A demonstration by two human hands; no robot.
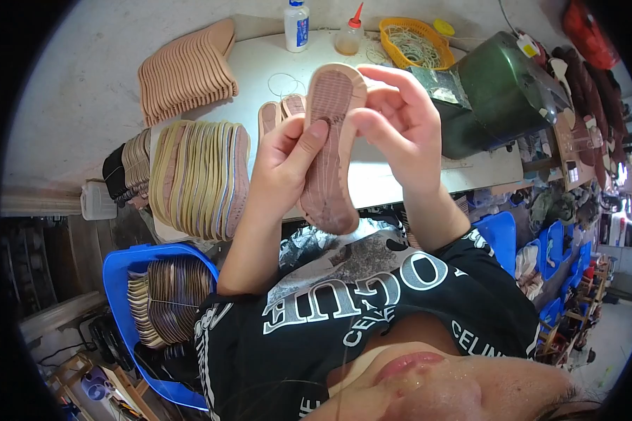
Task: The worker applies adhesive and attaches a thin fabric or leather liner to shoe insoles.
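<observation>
Upright in front of my chest is a shoe insole (330, 168) with a mauve-brown, ribbed underside and a folded tan edge. My left hand (286, 160) grips its left side, the thumb pressed on the middle of the underside. At the upper right edge, my right hand (404, 123) pinches the rim between thumb and fingers. Behind the left hand, two more insoles (268, 116) lie on the white table, partly hidden. A tight row of cream-edged insoles (196, 179) stands left of my left hand.
Another row of tan insoles (186, 74) is at the back left. A white bottle (297, 28), a red-tipped glue bottle (349, 36) and a yellow basket (416, 43) line the back. A dark green machine (502, 91) stands right. A blue bin (116, 281) holds bundled insoles.
</observation>
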